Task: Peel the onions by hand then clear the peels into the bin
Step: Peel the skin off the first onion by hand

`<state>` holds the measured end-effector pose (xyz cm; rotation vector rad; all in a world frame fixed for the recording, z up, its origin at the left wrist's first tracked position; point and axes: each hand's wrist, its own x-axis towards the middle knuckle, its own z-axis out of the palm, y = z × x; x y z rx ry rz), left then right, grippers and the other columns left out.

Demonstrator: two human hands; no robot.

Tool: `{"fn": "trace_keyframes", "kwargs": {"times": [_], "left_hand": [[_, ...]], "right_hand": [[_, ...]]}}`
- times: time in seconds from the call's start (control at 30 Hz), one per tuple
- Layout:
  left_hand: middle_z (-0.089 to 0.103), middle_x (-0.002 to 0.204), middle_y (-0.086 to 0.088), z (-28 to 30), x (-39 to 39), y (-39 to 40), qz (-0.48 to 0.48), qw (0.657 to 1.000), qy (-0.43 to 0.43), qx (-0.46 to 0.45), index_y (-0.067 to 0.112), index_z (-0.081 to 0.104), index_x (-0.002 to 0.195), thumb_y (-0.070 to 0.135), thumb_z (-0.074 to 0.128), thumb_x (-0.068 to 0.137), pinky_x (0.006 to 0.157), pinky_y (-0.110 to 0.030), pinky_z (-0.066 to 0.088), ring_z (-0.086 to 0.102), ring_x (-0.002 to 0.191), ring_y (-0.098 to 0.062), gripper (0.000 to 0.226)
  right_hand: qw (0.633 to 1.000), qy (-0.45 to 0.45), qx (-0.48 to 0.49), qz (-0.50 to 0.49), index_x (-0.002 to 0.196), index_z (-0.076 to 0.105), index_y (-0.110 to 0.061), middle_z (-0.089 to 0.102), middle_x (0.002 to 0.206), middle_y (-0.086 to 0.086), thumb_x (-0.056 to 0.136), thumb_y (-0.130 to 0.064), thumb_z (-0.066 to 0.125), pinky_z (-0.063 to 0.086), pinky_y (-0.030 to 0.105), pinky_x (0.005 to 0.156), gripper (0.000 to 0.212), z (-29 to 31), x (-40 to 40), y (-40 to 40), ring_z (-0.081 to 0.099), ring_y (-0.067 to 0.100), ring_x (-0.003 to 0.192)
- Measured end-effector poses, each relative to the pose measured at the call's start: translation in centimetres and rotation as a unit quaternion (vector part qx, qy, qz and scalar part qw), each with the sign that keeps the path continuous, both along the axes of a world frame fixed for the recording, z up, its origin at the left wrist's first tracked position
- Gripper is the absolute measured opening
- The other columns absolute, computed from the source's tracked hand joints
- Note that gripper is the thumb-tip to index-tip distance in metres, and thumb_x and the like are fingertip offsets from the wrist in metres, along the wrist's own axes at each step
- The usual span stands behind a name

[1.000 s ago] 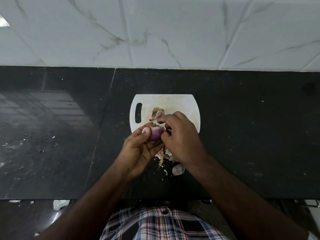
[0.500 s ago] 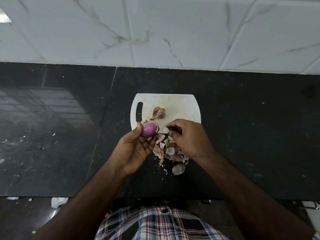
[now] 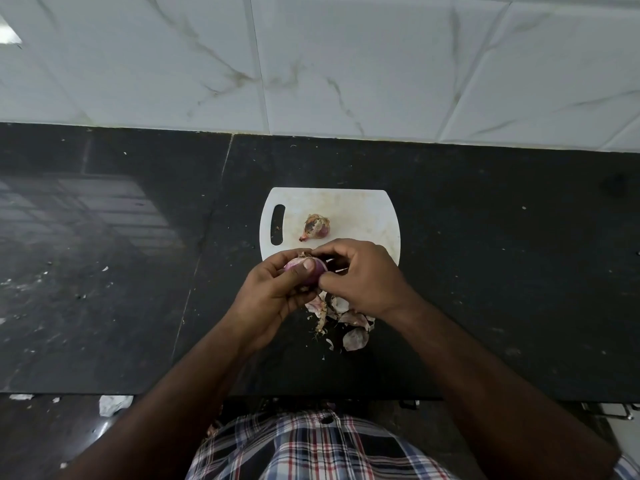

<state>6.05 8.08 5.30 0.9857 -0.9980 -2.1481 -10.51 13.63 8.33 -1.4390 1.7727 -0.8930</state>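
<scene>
- Since half a second ago, right hand (image 3: 360, 277) has closed back onto the onion (image 3: 306, 271); before, it was apart from it, down over the peels (image 3: 341, 320).
- Nearest: plaid shirt (image 3: 311, 448) at the bottom edge, both forearms reaching forward over the black bench (image 3: 121, 271).
- Peels lie heaped on the bench just short of the board's near edge, partly under the right wrist; one larger curved piece (image 3: 355, 338) sits closest to the person.
- Left hand (image 3: 273, 296): grip curled round the onion, thumb pressed across its purple face, held above the board's near edge.
- Right hand: fingertips pinching at the onion's top and right side; whether they hold skin, cannot tell.
- White board (image 3: 363, 216) beyond the hands, handle slot to the left.
- Second onion (image 3: 316, 227), skin still on, lies on the board, apart from the hands.
- Farthest: marbled wall tiles (image 3: 311, 64).
</scene>
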Motion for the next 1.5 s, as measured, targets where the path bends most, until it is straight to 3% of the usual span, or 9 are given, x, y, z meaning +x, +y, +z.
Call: {"fn": "trace_keyframes", "kwargs": {"times": [0.23, 0.43, 0.53, 0.63, 0.8, 1.0, 1.27, 1.37, 1.5], "left_hand": [[0.070, 0.109, -0.012, -0.3, 0.0, 0.1, -0.018, 0.999, 0.032, 0.005, 0.007, 0.065, 0.120, 0.022, 0.072, 0.082, 0.078, -0.031, 0.059, 0.069, 0.088, -0.020, 0.041], [0.068, 0.104, -0.013, -0.4, -0.2, 0.1, 0.032, 0.996, 0.045, 0.067, 0.012, 0.056, 0.117, 0.013, 0.076, 0.077, 0.069, -0.027, 0.059, 0.066, 0.081, -0.021, 0.045], [0.066, 0.106, -0.016, -0.2, 0.0, 0.0, 0.033, 0.998, 0.027, 0.050, 0.010, 0.058, 0.120, 0.009, 0.079, 0.077, 0.066, -0.025, 0.059, 0.065, 0.077, -0.020, 0.048], [0.065, 0.111, -0.018, -0.1, 0.5, -0.2, 0.011, 0.999, 0.014, 0.039, 0.009, 0.056, 0.125, 0.011, 0.083, 0.070, 0.063, -0.025, 0.058, 0.064, 0.073, -0.019, 0.061], [0.069, 0.097, -0.011, -0.5, 0.6, -0.4, -0.033, 0.999, -0.009, -0.027, 0.007, 0.058, 0.122, 0.037, 0.100, 0.048, 0.060, -0.023, 0.056, 0.064, 0.070, -0.016, 0.090], [0.069, 0.118, -0.015, -0.1, 0.8, -0.3, -0.079, 0.979, -0.122, -0.143, 0.011, 0.060, 0.126, 0.004, 0.089, 0.061, 0.089, -0.033, 0.059, 0.068, 0.108, -0.030, 0.072], [0.073, 0.111, -0.009, -0.4, 0.4, -0.3, -0.102, 0.962, -0.139, -0.213, 0.014, 0.063, 0.122, -0.005, 0.085, 0.071, 0.091, -0.041, 0.059, 0.072, 0.100, -0.024, 0.059], [0.069, 0.115, -0.012, -0.4, 0.1, -0.3, -0.102, 0.961, -0.146, -0.214, 0.018, 0.061, 0.125, 0.006, 0.087, 0.069, 0.091, -0.046, 0.059, 0.070, 0.103, -0.030, 0.062], [0.066, 0.118, -0.014, -0.3, 0.2, -0.9, -0.101, 0.957, -0.166, -0.215, 0.018, 0.059, 0.128, 0.001, 0.082, 0.073, 0.088, -0.050, 0.059, 0.067, 0.106, -0.034, 0.062]], "right_hand": [[0.998, 0.054, -0.030, -0.030, 0.106, 0.076, -0.020, 0.075, 0.096, -0.006, 0.091, -0.007, 0.057, 0.049, 0.009, 0.075, 0.028, -0.6, -0.4, 0.0, 0.067, 0.001, 0.087], [0.997, -0.055, -0.034, -0.052, 0.105, 0.075, -0.021, 0.075, 0.094, -0.008, 0.090, -0.009, 0.067, 0.059, 0.022, 0.077, 0.021, -0.7, -0.4, 0.1, 0.071, 0.003, 0.086], [0.995, -0.009, -0.043, -0.087, 0.104, 0.076, -0.022, 0.075, 0.095, -0.009, 0.090, -0.011, 0.067, 0.056, 0.019, 0.074, 0.020, -1.0, -0.9, 0.1, 0.069, 0.001, 0.085], [0.997, 0.041, -0.005, -0.062, 0.111, 0.076, -0.025, 0.075, 0.107, -0.010, 0.090, -0.024, 0.072, 0.056, 0.023, 0.086, 0.022, -0.8, -1.6, 0.1, 0.066, -0.002, 0.094], [0.999, -0.017, 0.001, 0.047, 0.122, 0.070, -0.031, 0.072, 0.119, -0.012, 0.085, -0.028, 0.078, 0.055, 0.029, 0.095, 0.038, 0.8, -1.2, 0.0, 0.066, -0.003, 0.106], [0.995, 0.032, 0.014, 0.092, 0.125, 0.070, -0.020, 0.075, 0.114, -0.004, 0.081, -0.017, 0.077, 0.057, 0.022, 0.089, 0.044, 1.3, -1.5, -0.1, 0.069, -0.001, 0.098], [0.992, 0.102, -0.058, 0.056, 0.107, 0.075, -0.016, 0.075, 0.094, -0.004, 0.083, -0.009, 0.067, 0.056, 0.023, 0.077, 0.026, 0.9, -1.0, -0.5, 0.068, 0.005, 0.084], [0.996, 0.073, -0.024, 0.044, 0.106, 0.076, -0.021, 0.072, 0.090, -0.014, 0.084, -0.007, 0.065, 0.050, 0.011, 0.072, 0.028, 0.7, -1.8, -0.5, 0.067, -0.003, 0.082], [0.997, -0.053, 0.024, 0.057, 0.117, 0.072, -0.029, 0.076, 0.099, -0.011, 0.087, -0.010, 0.068, 0.056, 0.022, 0.078, 0.035, 1.2, -2.2, 0.0, 0.070, 0.002, 0.085]]}}
